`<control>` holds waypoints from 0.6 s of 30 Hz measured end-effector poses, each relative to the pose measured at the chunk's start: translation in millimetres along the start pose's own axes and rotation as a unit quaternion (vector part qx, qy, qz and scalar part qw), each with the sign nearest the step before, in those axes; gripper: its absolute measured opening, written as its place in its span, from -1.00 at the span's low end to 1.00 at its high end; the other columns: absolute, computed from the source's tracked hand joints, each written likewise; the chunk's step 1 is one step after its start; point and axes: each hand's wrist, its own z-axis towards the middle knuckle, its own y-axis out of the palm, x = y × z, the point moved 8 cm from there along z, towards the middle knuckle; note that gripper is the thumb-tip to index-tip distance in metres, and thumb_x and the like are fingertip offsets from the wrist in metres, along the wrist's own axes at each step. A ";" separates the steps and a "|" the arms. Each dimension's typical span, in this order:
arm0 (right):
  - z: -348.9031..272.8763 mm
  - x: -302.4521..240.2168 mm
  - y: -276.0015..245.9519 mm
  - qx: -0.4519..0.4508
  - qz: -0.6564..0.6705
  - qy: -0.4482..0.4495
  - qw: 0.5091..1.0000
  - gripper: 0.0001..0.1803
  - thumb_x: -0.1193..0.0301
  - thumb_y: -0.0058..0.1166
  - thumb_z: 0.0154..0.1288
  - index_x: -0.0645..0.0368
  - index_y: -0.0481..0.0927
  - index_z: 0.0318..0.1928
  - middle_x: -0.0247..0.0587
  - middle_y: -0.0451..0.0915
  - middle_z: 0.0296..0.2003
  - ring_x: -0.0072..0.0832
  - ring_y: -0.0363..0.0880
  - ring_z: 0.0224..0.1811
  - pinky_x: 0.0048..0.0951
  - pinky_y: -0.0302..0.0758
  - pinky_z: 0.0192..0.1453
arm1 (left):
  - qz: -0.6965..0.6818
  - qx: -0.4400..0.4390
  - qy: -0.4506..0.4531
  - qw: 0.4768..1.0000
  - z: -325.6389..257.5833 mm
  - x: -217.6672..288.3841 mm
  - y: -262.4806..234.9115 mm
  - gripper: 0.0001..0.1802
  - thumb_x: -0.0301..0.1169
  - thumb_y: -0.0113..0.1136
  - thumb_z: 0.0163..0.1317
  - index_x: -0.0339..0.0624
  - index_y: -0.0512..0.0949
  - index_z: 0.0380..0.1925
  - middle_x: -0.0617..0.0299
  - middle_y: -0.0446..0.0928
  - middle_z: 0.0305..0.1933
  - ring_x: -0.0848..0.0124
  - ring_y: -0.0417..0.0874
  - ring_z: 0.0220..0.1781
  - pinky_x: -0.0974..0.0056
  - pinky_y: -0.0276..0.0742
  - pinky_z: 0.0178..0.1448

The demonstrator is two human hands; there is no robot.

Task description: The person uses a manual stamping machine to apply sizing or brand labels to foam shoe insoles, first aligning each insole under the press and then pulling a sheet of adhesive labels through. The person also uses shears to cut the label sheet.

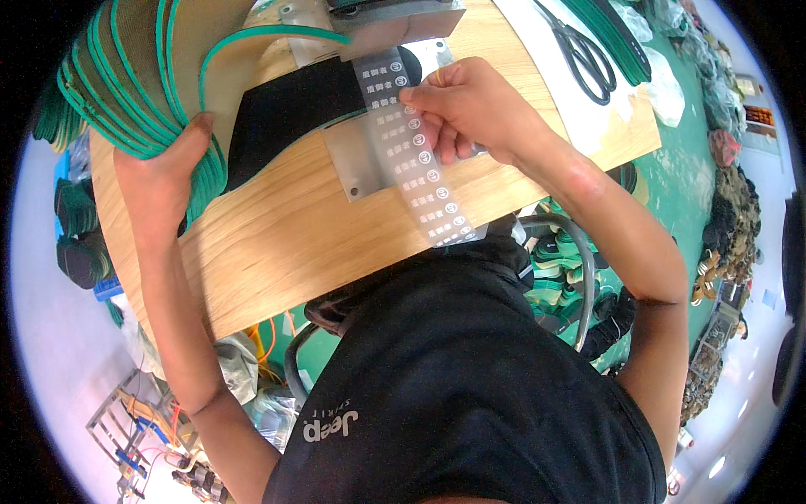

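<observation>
My left hand [164,181] is closed round a thick stack of insoles [126,63] with tan faces and green edges, at the table's left side. One insole of the stack bends over toward the press. A black insole [281,118] lies flat beside that hand, its far end near the metal press head [403,27]. My right hand [474,109] pinches the edge of a clear film strip [420,172] printed with rows of white marks. The strip crosses the black insole's end and a metal plate [344,160], then hangs past the table's near edge.
Black-handled scissors [583,63] lie on a white sheet [537,38] at the right, next to a bundle of green-edged black pieces [613,34]. A curved metal chair tube [579,244] stands below the wooden table [260,256]. Plastic bags and piled goods line the right floor.
</observation>
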 end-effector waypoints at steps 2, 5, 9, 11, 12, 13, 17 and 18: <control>-1.1 -1.4 -1.3 0.001 -0.001 0.006 1.000 -0.72 0.35 0.04 0.29 0.31 0.55 -0.49 -0.15 0.56 -0.66 -0.48 0.54 -0.74 -0.57 0.36 -0.73 | 0.021 -0.013 -0.004 1.000 -1.2 -1.0 0.1 -0.58 -0.43 0.38 -0.09 -0.37 0.55 -0.20 0.10 0.61 -0.19 0.39 0.59 -0.17 0.28 0.48 -0.01; -0.2 3.6 2.0 0.004 0.016 0.009 1.000 -0.71 0.34 0.05 0.30 0.30 0.53 -0.49 -0.16 0.55 -0.67 -0.48 0.54 -0.75 -0.57 0.34 -0.74 | 0.044 -0.007 0.032 0.999 -2.8 7.2 3.4 -0.58 -0.42 0.38 -0.09 -0.37 0.55 -0.19 0.09 0.61 -0.19 0.37 0.60 -0.17 0.27 0.49 0.00; -1.8 7.1 2.1 0.015 0.028 0.023 0.999 -0.70 0.28 0.07 0.33 0.24 0.55 -0.46 -0.29 0.52 -0.69 -0.61 0.48 -0.78 -0.69 0.23 -0.78 | 0.017 -0.004 0.003 1.000 -5.9 6.6 4.0 -0.56 -0.40 0.39 -0.10 -0.34 0.55 -0.18 0.09 0.62 -0.19 0.37 0.61 -0.17 0.27 0.49 -0.01; -1.5 7.3 1.3 0.015 0.021 0.016 1.000 -0.70 0.29 0.06 0.33 0.24 0.54 -0.46 -0.29 0.52 -0.69 -0.60 0.48 -0.78 -0.68 0.23 -0.78 | 0.033 -0.019 0.010 0.999 -6.7 10.7 7.2 -0.55 -0.40 0.40 -0.10 -0.34 0.55 -0.17 0.09 0.62 -0.20 0.38 0.61 -0.18 0.27 0.50 -0.02; -2.4 5.7 0.6 0.016 0.013 0.009 1.000 -0.70 0.29 0.06 0.33 0.24 0.54 -0.46 -0.30 0.51 -0.69 -0.60 0.48 -0.78 -0.68 0.24 -0.78 | 0.040 -0.023 0.012 0.999 -7.3 12.5 8.0 -0.56 -0.40 0.39 -0.10 -0.34 0.56 -0.18 0.10 0.62 -0.22 0.39 0.61 -0.20 0.28 0.50 -0.04; -3.3 4.2 -0.3 0.016 0.006 0.002 1.000 -0.70 0.29 0.05 0.33 0.25 0.54 -0.47 -0.30 0.51 -0.69 -0.60 0.48 -0.78 -0.67 0.24 -0.77 | 0.047 -0.027 0.013 0.998 -8.3 13.6 9.8 -0.57 -0.39 0.39 -0.10 -0.33 0.56 -0.18 0.11 0.62 -0.24 0.40 0.61 -0.22 0.29 0.50 -0.06; -5.8 -1.4 0.1 0.003 -0.013 -0.015 1.000 -0.72 0.30 0.02 0.34 0.25 0.54 -0.43 -0.30 0.52 -0.65 -0.60 0.49 -0.75 -0.66 0.31 -0.72 | 0.045 -0.067 -0.027 0.996 -11.3 15.6 20.3 -0.62 -0.41 0.36 -0.08 -0.33 0.56 -0.22 0.14 0.63 -0.31 0.44 0.61 -0.28 0.31 0.52 -0.12; -3.2 -0.1 1.9 -0.001 -0.013 -0.019 1.000 -0.72 0.30 0.00 0.35 0.25 0.54 -0.42 -0.30 0.53 -0.64 -0.60 0.49 -0.74 -0.66 0.32 -0.70 | 0.026 -0.068 -0.022 0.997 -12.5 19.6 21.2 -0.63 -0.42 0.36 -0.08 -0.33 0.56 -0.23 0.15 0.64 -0.32 0.45 0.61 -0.29 0.31 0.52 -0.12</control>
